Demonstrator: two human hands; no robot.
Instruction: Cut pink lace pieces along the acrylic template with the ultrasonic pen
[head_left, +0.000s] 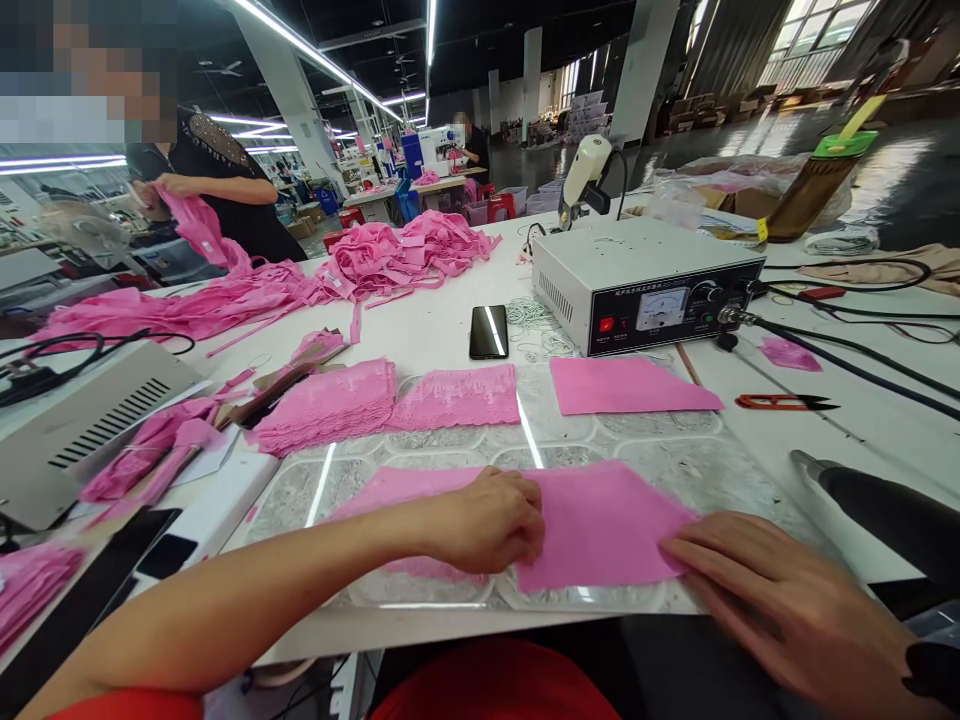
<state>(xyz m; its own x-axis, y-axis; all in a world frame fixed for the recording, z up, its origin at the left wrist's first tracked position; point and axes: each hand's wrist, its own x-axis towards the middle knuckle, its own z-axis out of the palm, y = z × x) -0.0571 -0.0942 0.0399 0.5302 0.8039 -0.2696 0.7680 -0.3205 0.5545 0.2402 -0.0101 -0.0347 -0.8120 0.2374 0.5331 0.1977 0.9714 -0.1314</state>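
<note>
Fingers of the left hand (491,522) were curled down onto smooth, flat pink fabric (600,525) at the near edge of the table, whether pinching it I cannot tell; those of the right hand (757,570) lay nearly straight, tips touching its right edge. Farther off, left to right, were a tall stack of scalloped pink lace pieces (330,402), a lower lace stack (457,396), a black phone (489,332), a plain pink panel (634,385) and red-handled snips (784,402).
</note>
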